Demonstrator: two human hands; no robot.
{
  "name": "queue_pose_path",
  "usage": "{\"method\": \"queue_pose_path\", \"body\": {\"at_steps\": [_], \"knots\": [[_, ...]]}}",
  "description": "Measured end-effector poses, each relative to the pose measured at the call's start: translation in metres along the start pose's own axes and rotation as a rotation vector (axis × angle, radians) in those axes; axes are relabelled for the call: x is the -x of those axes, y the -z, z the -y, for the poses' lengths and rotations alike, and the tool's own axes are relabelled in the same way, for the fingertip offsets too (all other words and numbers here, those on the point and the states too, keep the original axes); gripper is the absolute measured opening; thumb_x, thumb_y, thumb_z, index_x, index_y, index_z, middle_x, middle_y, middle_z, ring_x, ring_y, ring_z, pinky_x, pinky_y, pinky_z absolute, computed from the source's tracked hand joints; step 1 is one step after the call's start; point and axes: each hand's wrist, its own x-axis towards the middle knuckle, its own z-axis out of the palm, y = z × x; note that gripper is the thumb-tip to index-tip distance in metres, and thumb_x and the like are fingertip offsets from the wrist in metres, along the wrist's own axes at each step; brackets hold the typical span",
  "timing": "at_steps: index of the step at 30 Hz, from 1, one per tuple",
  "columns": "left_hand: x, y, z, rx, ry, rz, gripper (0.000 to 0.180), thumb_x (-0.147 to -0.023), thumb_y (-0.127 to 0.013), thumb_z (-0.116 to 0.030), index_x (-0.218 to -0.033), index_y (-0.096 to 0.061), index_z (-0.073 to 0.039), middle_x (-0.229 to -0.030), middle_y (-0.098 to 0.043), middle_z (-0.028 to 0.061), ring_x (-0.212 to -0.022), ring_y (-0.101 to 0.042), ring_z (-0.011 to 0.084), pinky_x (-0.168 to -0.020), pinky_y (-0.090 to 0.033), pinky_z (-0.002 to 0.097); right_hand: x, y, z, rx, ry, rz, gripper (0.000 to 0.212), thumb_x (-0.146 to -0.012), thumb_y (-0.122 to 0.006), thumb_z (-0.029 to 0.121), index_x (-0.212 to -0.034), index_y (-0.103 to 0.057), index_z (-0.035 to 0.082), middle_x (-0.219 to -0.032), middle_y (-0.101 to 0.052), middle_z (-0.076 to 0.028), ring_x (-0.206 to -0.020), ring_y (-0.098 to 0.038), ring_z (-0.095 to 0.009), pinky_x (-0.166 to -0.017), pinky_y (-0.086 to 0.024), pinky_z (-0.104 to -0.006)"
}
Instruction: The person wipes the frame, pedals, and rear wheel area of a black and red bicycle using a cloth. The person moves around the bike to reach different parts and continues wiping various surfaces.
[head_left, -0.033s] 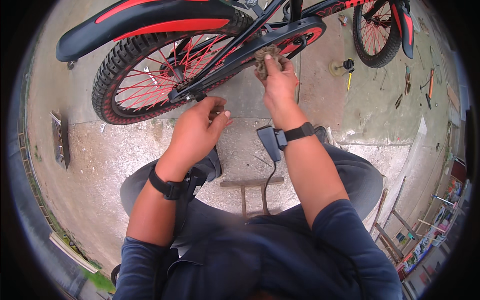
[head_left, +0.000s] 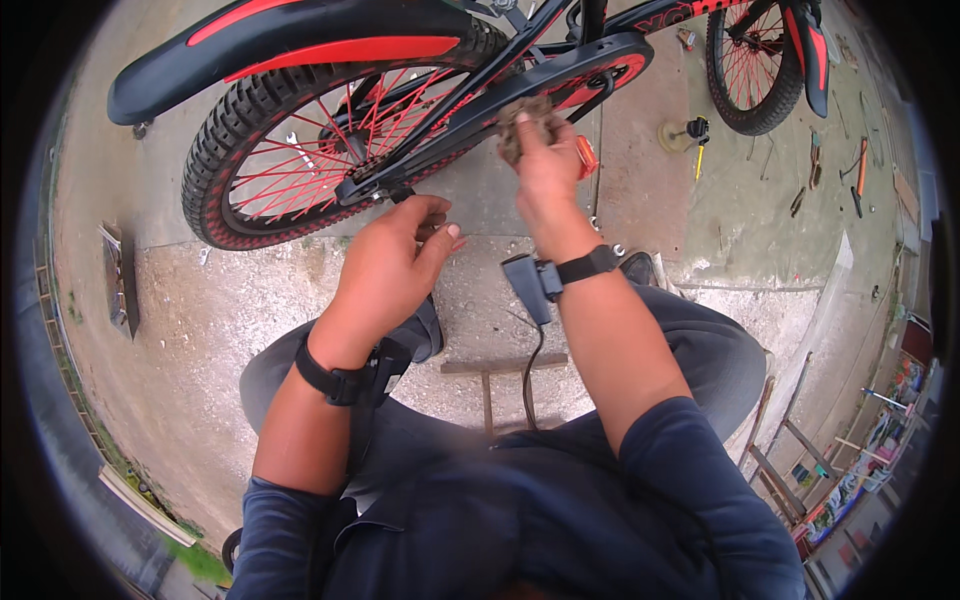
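A crumpled grey-brown rag is bunched in the fingers of my right hand. It lies against the long black chain guard of a black and red bicycle. A red-orange piece, which looks like part of the pedal, shows just right of that hand. My left hand is loosely curled, thumb apart from the fingers, with no object visible in it. Its fingertips are at the black part by the rear axle; whether they touch it I cannot tell. The rear wheel has red spokes.
Behind the spokes lies a wrench. Pliers and an orange-handled hammer lie on the ground at right, near a yellow and black tool. A wooden piece lies between my legs. The front wheel stands at upper right.
My right hand and the rag have shifted slightly left and down along the chain guard. More of the red-orange piece shows beside the hand. My left hand stays in place.
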Motion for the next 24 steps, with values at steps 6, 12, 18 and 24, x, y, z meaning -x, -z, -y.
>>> {"method": "queue_pose_path", "body": {"at_steps": [6,12,18,24], "knots": [[0.008,0.021,-0.004,0.040,0.028,-0.106,0.023,-0.102,-0.066,-0.010,-0.121,-0.064,0.004,-0.106,-0.073,0.0112,-0.095,-0.068,0.0124,-0.082,-0.055,0.0272,0.059,-0.050,-0.076,0.217,0.023,0.231,0.034,-0.092,-0.078,0.019,-0.116,-0.060,0.003,-0.100,-0.070,-0.008,-0.092,-0.064,-0.014,-0.079,-0.054,-0.0303],[0.016,0.035,0.001,0.113,0.050,-0.171,0.021,-0.104,-0.063,-0.009,-0.121,-0.063,0.004,-0.105,-0.073,0.0090,-0.094,-0.068,0.0122,-0.086,-0.054,0.0266,-0.021,0.002,0.000,-0.233,0.085,-0.014,0.027,-0.097,-0.072,0.013,-0.115,-0.057,0.000,-0.102,-0.069,-0.009,-0.088,-0.067,-0.015,-0.075,-0.056,-0.0299],[0.016,0.041,0.002,0.272,-0.004,-0.322,0.014,-0.104,-0.064,-0.009,-0.113,-0.065,0.002,-0.096,-0.071,0.0067,-0.087,-0.068,0.0106,-0.078,-0.058,0.0267,0.005,-0.035,-0.057,-0.038,0.124,-0.022,0.026,-0.099,-0.070,0.011,-0.116,-0.052,0.003,-0.105,-0.068,-0.009,-0.089,-0.069,-0.015,-0.077,-0.059,-0.0310],[0.013,0.053,0.002,0.342,-0.070,-0.504,0.015,-0.105,-0.062,-0.010,-0.112,-0.064,0.003,-0.095,-0.071,0.0082,-0.084,-0.069,0.0123,-0.075,-0.060,0.0277,0.091,-0.099,-0.122,-0.133,-0.182,0.128,0.030,-0.091,-0.077,0.010,-0.110,-0.056,0.002,-0.096,-0.065,-0.005,-0.085,-0.061,-0.012,-0.074,-0.054,-0.0289]]}}
